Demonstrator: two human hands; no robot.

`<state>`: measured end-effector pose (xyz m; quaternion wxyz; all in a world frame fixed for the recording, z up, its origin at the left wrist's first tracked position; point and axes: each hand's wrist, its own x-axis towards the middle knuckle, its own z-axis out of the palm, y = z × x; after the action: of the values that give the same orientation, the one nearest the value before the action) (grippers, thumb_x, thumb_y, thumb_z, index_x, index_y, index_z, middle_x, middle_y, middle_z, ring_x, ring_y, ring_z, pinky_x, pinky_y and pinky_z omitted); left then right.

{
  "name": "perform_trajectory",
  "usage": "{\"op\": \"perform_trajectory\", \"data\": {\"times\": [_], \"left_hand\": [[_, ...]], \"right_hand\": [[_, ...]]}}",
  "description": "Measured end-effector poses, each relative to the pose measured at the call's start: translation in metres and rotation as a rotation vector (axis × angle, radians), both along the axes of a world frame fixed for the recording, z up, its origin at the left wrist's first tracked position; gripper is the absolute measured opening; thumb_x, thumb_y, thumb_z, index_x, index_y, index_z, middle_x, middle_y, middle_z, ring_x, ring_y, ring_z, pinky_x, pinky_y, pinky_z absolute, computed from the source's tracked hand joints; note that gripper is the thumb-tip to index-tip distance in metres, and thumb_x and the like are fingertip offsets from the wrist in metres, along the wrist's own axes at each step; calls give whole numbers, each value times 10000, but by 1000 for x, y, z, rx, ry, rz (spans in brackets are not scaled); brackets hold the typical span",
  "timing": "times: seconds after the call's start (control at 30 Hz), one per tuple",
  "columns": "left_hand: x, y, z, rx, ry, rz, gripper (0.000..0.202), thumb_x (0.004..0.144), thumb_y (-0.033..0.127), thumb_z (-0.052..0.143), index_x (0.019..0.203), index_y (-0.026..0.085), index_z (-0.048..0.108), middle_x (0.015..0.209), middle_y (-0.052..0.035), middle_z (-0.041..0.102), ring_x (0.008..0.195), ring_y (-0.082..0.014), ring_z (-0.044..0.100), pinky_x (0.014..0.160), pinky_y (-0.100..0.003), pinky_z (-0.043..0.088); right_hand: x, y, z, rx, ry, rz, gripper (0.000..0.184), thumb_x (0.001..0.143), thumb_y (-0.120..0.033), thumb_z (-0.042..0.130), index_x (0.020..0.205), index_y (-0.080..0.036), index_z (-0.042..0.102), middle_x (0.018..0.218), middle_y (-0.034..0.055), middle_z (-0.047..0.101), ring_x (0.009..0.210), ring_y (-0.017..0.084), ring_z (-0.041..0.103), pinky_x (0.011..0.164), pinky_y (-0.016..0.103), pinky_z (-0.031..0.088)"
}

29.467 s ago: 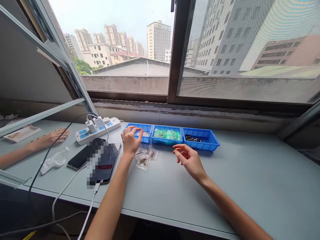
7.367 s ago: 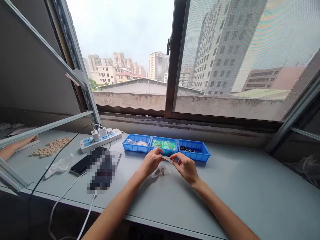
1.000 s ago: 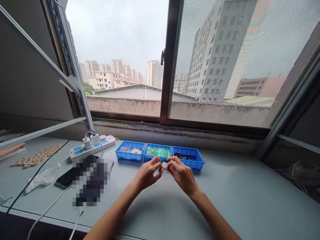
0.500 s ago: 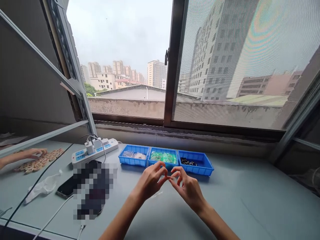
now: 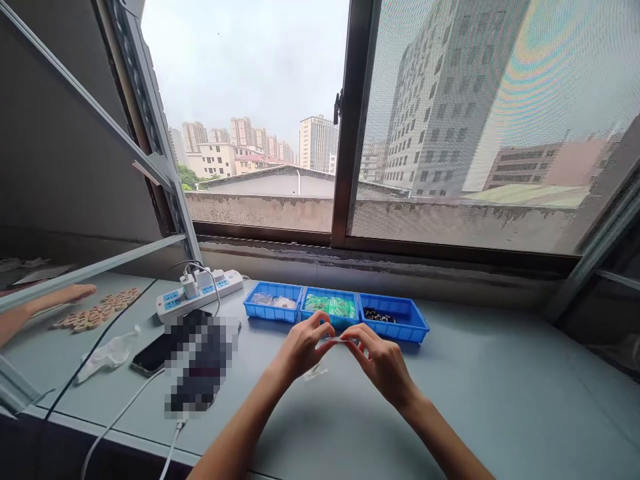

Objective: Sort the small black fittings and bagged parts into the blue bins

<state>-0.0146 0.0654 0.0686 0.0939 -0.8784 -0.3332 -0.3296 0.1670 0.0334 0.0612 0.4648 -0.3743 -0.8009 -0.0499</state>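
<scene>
My left hand (image 5: pixel 303 347) and my right hand (image 5: pixel 383 360) are raised just above the grey table (image 5: pixel 500 400), both pinching a small clear plastic bag (image 5: pixel 340 340) stretched between their fingertips. A scrap of clear plastic (image 5: pixel 315 372) lies on the table under my left hand. Just beyond my hands stand three blue trays in a row: the left tray (image 5: pixel 273 301) holds small clear packets, the middle tray (image 5: pixel 331 307) green pieces, the right tray (image 5: pixel 395 317) small dark parts.
A white power strip (image 5: pixel 200 291) with plugged chargers lies left of the trays. Two phones (image 5: pixel 165 347) with cables and a crumpled clear wrapper (image 5: pixel 107 353) lie near the left edge. Another person's hand (image 5: pixel 65 295) rests by wooden pieces (image 5: pixel 95 312) at far left.
My hands have drawn slightly apart, and the clear bag now shows stretched between them. The other person's hand at far left has shifted a little. The view has tilted slightly.
</scene>
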Motion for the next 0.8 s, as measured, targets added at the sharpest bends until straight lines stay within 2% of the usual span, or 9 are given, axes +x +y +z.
{"op": "perform_trajectory", "data": {"times": [0.17, 0.33, 0.53, 0.7, 0.8], "left_hand": [[2, 1, 0, 29, -47, -24, 137, 908, 262, 481, 833, 180, 562, 918, -25, 575, 621, -88, 585, 587, -216, 502], [2, 1, -1, 39, -23, -30, 161, 905, 272, 485, 805, 178, 570, 919, -32, 573, 599, -86, 574, 568, -216, 494], [-1, -1, 2, 59, -23, -22, 60, 863, 177, 521, 841, 184, 577, 927, -33, 576, 687, -114, 609, 619, -218, 501], [3, -2, 0, 26, -33, -31, 63, 811, 114, 566, 805, 176, 577, 951, -30, 570, 640, -95, 581, 603, -212, 490], [6, -1, -4, -22, -2, -36, 68, 779, 123, 621, 793, 181, 589, 972, -25, 569, 619, -87, 568, 592, -212, 483]], "right_hand": [[5, 2, 2, -26, 7, -57, 300, 980, -394, 356, 922, -204, 582, 842, 5, 675, 458, 72, 555, 457, 183, 403], [10, 3, 1, -74, -41, -105, 257, 973, -327, 373, 960, -223, 608, 870, 9, 686, 460, 83, 559, 475, 199, 415], [9, 2, -1, -118, -81, -48, 248, 941, -242, 387, 844, -214, 614, 861, 10, 664, 447, 73, 534, 468, 193, 410], [14, 5, -2, -198, 57, 6, 244, 924, -277, 413, 811, -206, 617, 977, 43, 681, 516, 90, 588, 461, 193, 434], [17, 8, -4, -216, 74, 1, 269, 923, -292, 408, 806, -207, 635, 968, 44, 683, 534, 97, 597, 480, 199, 444]]}}
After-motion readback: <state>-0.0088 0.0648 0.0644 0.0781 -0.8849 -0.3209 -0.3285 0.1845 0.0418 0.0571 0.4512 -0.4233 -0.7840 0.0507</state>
